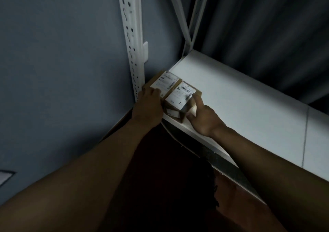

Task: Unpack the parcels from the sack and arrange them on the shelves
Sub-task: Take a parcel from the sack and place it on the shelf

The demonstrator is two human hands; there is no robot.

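Two labelled cardboard parcels (175, 93) sitting side by side at shelf (231, 93) corner, by upright (132, 57). Left hand (148, 105) gripping one; right hand (204, 119) fingers nudging other. Advice: squaring edges flush, labels up.

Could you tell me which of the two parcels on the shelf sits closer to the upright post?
The left parcel, under the left hand; it sits in the corner by the post, while the right parcel lies farther along.

Dim storeroom, one bright patch on the shelf

Light falls on the white shelf (231, 96); forearms and lower frame sink into shadow, the parcel labels blur, and the uprights bow near the edges.
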